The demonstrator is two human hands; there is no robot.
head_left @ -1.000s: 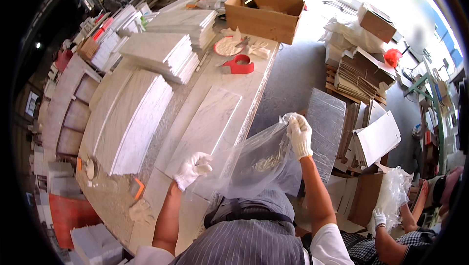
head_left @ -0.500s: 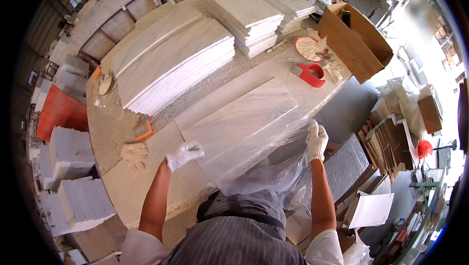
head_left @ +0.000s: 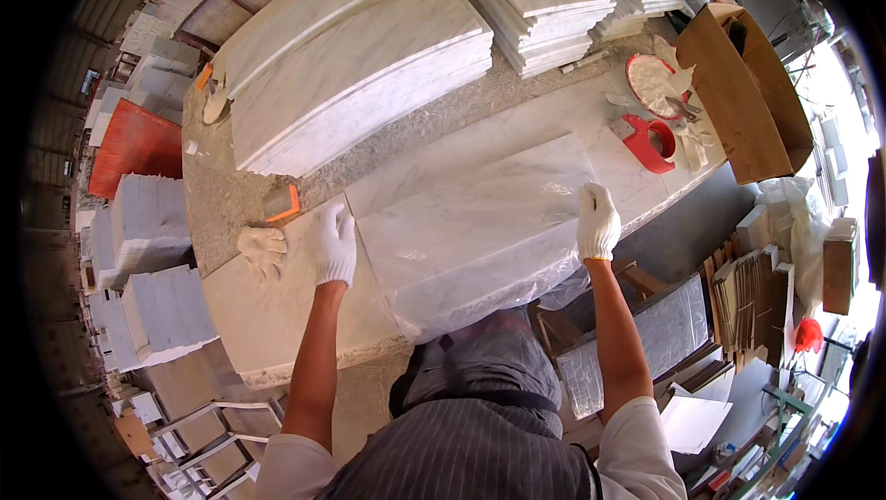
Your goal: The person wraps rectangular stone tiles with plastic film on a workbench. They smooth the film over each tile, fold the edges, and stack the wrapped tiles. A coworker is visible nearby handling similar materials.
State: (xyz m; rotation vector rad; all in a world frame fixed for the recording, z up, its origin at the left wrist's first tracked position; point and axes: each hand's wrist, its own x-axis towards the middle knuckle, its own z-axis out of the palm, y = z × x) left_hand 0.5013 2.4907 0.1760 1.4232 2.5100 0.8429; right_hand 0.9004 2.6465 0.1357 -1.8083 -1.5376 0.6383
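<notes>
Along the near edge of the surface, clear film covered a pale slab; the right hand pinched the film's right edge; whether the left hand gripped it was unclear.

The workbench carries slab stacks, a film-covered slab and a glove.
</notes>
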